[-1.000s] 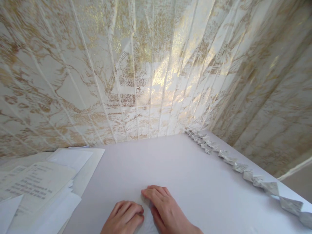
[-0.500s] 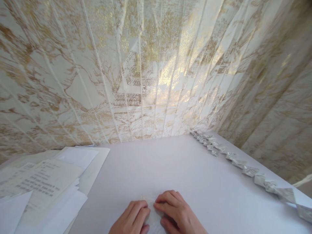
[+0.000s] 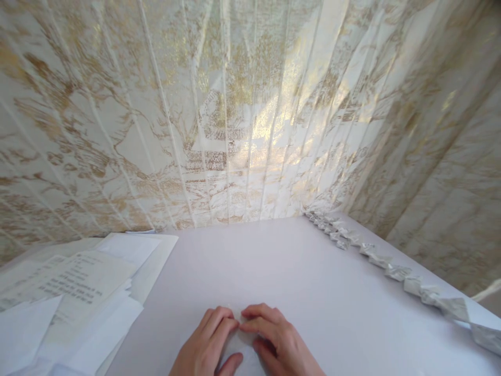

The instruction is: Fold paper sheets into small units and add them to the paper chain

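Note:
A thin white piece of paper (image 3: 246,349) lies on the table at the bottom middle, mostly covered by my hands. My left hand (image 3: 209,339) grips its left side, with curled fingers on the upper part and the thumb lower down. From the right, my right hand (image 3: 276,337) has its fingers bent onto the same paper, thumb tucked below them. The fingertips of both hands almost meet near the paper's upper end. Any folds in it are hard to make out.
Loose printed sheets and blank papers (image 3: 78,282) are piled at the left. Several folded grey-white paper pieces (image 3: 397,271) run in rows along the right edge of the white table (image 3: 242,261). Gold-patterned curtains (image 3: 219,130) hang behind and at the right.
My hands have drawn closer together, the fingertips now almost touching over the paper. The left thumb has spread further from its fingers. The view has shifted slightly.

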### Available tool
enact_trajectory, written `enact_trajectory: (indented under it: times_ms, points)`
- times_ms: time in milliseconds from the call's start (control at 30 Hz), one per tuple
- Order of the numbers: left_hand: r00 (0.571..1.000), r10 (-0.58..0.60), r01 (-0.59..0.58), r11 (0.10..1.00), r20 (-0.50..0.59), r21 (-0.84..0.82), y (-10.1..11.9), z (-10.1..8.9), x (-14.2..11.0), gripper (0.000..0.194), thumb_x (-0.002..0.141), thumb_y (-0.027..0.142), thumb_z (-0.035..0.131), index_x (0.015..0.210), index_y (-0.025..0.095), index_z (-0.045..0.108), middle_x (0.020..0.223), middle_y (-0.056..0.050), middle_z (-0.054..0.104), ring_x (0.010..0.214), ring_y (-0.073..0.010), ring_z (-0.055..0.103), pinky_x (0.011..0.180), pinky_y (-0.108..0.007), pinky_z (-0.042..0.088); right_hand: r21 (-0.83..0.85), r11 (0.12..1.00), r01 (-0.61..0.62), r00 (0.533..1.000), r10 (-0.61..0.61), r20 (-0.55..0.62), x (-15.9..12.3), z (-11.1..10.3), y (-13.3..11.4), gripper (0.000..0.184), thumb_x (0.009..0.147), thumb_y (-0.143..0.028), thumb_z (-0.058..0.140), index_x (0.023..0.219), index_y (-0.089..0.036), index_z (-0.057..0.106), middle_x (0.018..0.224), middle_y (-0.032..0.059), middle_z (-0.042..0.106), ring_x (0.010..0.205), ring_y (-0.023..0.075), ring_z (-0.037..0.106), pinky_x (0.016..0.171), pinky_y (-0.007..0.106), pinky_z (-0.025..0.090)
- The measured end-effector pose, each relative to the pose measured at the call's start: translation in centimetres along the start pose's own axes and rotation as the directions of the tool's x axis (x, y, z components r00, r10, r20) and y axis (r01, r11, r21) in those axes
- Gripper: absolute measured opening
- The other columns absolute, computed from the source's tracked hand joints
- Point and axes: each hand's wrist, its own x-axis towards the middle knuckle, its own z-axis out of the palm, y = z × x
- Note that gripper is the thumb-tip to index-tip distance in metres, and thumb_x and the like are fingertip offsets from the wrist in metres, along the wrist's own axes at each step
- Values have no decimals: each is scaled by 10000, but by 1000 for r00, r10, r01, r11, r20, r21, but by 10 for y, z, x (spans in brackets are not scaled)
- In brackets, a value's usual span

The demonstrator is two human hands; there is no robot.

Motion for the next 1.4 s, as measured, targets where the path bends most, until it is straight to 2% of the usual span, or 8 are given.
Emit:
enact_trajectory:
  times_ms: [133,400,533,633,900,1033,1200,1400]
  points:
    - [1000,-15,15,1000,-20,-19,4,-2,-1,284,780,109,594,1035,233,606,1085,-23,626,1033,-178,611,905,-268,524,-67,997,-47,993,40,-113,-2,-3,-2,536,667,38,492,1117,-205,651,1155,84,659,1140,246,547,1020,416,397]
    - [998,40,-37,997,-45,62,-4,3,-8,326,820,118,547,1117,236,614,1218,-65,619,1136,-196,612,948,-289,530,236,970,-53,998,61,-28,-1,13,-17,683,540,53,404,1130,-218,619,1097,41,626,936,160,643,812,264,499]
    - [996,65,-55,987,-65,150,-8,3,-7,303,819,145,561,1103,223,631,1295,-95,597,1198,-245,579,968,-358,528,68,996,61,998,-63,28,-3,7,-18,739,544,68,393,1173,-248,619,1246,52,577,1076,183,593,961,307,455]
    - [994,90,-74,974,-63,216,-7,1,-6,278,820,210,602,1091,248,650,1280,-83,617,1168,-267,593,932,-405,552,-63,998,-12,1000,12,-4,-4,2,-16,708,589,55,417,1213,-226,598,1279,82,569,1199,227,520,1062,373,374]
    - [999,12,-21,972,42,233,0,0,-10,395,796,161,617,1182,245,609,1250,-71,629,1097,-241,606,922,-357,548,366,919,-144,990,135,49,-4,7,-4,592,571,4,479,1093,-230,631,1292,72,541,1120,210,569,846,274,472]
    - [998,-24,15,986,50,165,-3,3,-10,409,789,166,635,1181,275,595,1268,-57,594,1091,-242,583,928,-366,533,325,932,-160,987,154,44,-4,9,-1,605,552,21,468,1069,-233,653,1284,67,545,1058,194,588,852,272,467]
    - [998,-66,66,998,8,2,5,3,-7,356,802,128,596,1136,251,596,1176,-53,575,1064,-224,558,937,-359,505,84,996,-2,1000,3,-4,-5,8,-4,458,705,32,456,1034,-223,644,1174,68,604,1032,179,610,897,266,471]
    - [990,-115,123,986,76,-112,17,-3,-6,357,758,128,624,1093,250,604,1156,-42,549,1082,-234,523,955,-379,478,71,997,18,999,-15,-41,-5,4,-14,225,901,-84,486,947,-207,667,1013,61,656,926,160,646,842,233,493]
